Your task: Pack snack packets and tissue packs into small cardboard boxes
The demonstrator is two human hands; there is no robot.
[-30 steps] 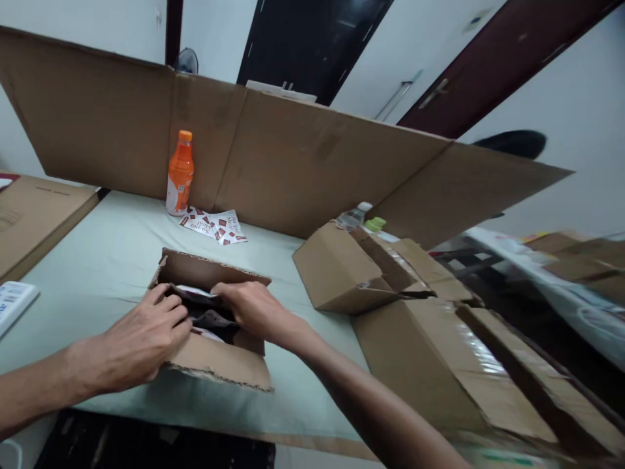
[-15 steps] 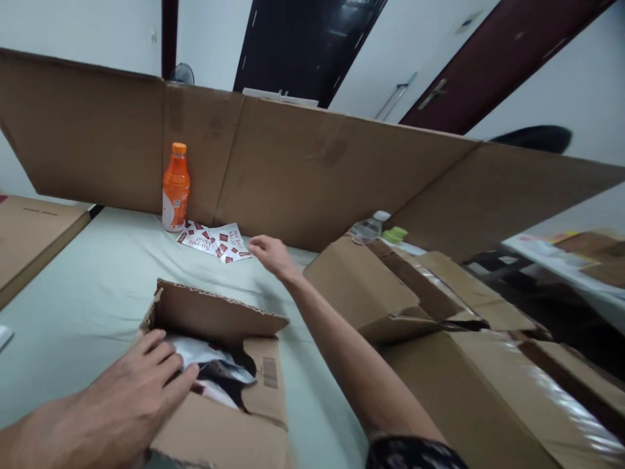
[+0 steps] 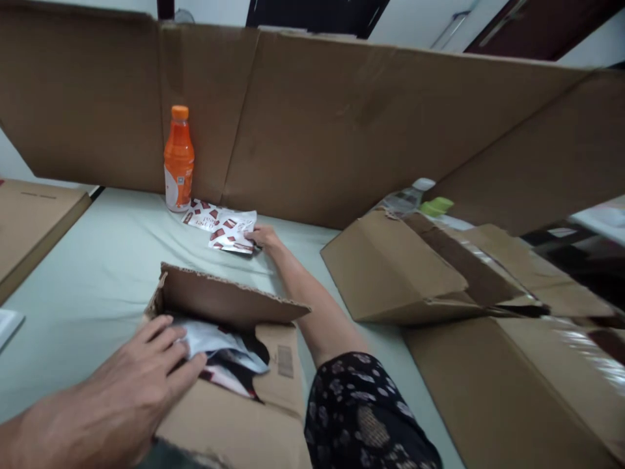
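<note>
An open cardboard box (image 3: 244, 426) stands close in front of me, with several silvery-white packets (image 3: 219, 344) inside. My left hand (image 3: 141, 378) grips the box's left side, its fingertips over the rim near those packets. Beyond the box, two white food packets with dark red squares lie partly overlapped on the pale green cloth. My right hand (image 3: 263, 238) pinches the right edge of the nearer patterned packet (image 3: 232, 233), which is slightly raised. The other patterned packet (image 3: 202, 215) lies at the foot of an orange drink bottle (image 3: 179, 159).
A tall cardboard panel (image 3: 312, 130) stands along the back. Two cardboard boxes sit on the right, one (image 3: 390, 267) behind the other (image 3: 498, 384). A clear bottle (image 3: 407, 197) and a green item (image 3: 436, 207) are behind them. Another flat carton (image 3: 36, 221) lies left.
My right hand has come down to the nearer patterned packet and taken its right edge, lifting it a little. My left hand stays on the box. The view has tilted downward.
</note>
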